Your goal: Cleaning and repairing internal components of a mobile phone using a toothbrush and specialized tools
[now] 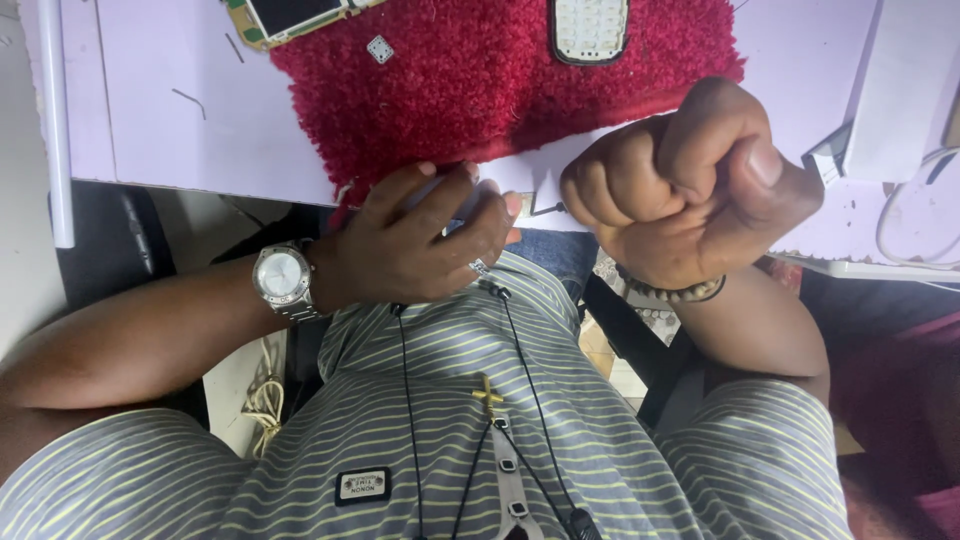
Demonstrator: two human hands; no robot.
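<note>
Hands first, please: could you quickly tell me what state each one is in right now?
Left hand: fingers curled at the table edge; any hold cannot be told.
Right hand: closed fist; contents cannot be told.

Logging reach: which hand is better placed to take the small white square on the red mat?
Left hand: open, touching the red mat edge, nearer the white square; right hand is fisted.

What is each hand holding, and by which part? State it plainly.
It cannot be told. The right hand is a closed fist with nothing showing in it. The left hand rests curled at the table edge, its fingers hiding whatever may lie beneath.
</note>
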